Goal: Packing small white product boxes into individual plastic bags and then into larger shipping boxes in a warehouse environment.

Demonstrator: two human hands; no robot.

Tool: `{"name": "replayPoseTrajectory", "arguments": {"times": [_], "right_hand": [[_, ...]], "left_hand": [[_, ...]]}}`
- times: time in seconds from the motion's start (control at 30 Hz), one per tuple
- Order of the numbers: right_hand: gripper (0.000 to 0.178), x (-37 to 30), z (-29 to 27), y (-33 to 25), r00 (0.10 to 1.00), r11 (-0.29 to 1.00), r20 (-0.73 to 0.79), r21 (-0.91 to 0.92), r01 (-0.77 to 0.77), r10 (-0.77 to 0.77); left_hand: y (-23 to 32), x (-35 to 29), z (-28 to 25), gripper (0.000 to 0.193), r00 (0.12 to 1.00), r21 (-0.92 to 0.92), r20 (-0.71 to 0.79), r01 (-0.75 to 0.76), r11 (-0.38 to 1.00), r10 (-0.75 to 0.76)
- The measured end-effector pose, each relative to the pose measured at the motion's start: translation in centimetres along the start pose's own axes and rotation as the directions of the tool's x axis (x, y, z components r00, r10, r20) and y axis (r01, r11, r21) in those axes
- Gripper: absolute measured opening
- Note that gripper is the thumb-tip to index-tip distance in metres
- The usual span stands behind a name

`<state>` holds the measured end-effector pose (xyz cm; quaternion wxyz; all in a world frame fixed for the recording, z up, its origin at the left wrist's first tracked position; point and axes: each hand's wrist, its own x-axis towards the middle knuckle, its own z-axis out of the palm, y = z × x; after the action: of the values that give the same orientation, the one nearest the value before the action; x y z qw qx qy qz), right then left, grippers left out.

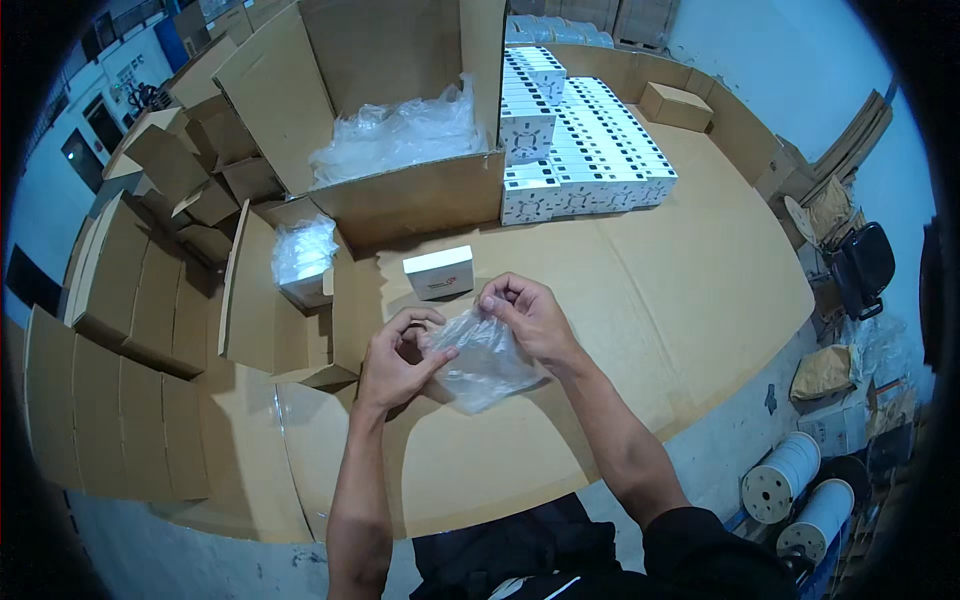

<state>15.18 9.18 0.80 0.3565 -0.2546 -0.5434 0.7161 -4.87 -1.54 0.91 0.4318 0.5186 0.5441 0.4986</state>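
Note:
A clear plastic bag (482,372) hangs between my two hands, above the cardboard-covered table. My left hand (398,362) has its thumb and fingers closed on the bag's left edge. On the other side, my right hand (528,318) pinches the bag's upper right corner between thumb and fingers. Just beyond the bag stands a small white box (439,273), apart from both hands. To the left, an open carton (262,300) contains plastic-wrapped white boxes (305,258) in its far part.
A large open carton (400,195) at the back is heaped with clear plastic bags (405,130). Right of it, many white boxes (600,150) are stacked in rows. Brown cartons (110,410) line the left. A small brown box (676,106) sits far right; cable spools (782,478) stand below the table.

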Motion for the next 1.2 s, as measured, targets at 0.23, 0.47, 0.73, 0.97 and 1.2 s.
{"name": "replayPoseTrajectory", "arguments": {"times": [0.23, 0.47, 0.73, 0.97, 1.2], "right_hand": [[0.020, -1.1, 1.2, -1.4, 0.968, 0.940, 0.000, -0.239, -0.244, 0.252], [0.015, -0.4, 0.8, 0.5, 0.994, 0.988, -0.055, -0.133, 0.083, -0.091], [0.025, -0.5, 1.7, 0.8, 0.984, 0.961, -0.129, -0.265, 0.083, -0.120], [0.025, -1.0, 3.6, 1.0, 0.894, 0.775, -0.284, -0.624, 0.103, -0.347], [0.035, -1.0, 2.1, -0.1, 0.841, 0.754, -0.384, -0.655, 0.043, -0.381]], "left_hand": [[-0.9, 0.3, 0.0, 0.039, 0.956, -0.088, -0.271, -0.142, 0.986, 0.113], [-0.8, -0.8, 3.3, 0.028, 0.872, -0.141, -0.488, -0.096, 0.985, 0.015], [-0.2, -0.3, 3.6, 0.016, 0.903, -0.190, -0.428, -0.120, 0.974, 0.027], [-0.8, 0.0, 3.6, 0.021, 0.881, -0.162, -0.467, -0.165, 0.973, 0.071], [-0.4, -0.3, 0.4, 0.019, 0.912, -0.191, -0.377, 0.096, 0.977, -0.164]]}}
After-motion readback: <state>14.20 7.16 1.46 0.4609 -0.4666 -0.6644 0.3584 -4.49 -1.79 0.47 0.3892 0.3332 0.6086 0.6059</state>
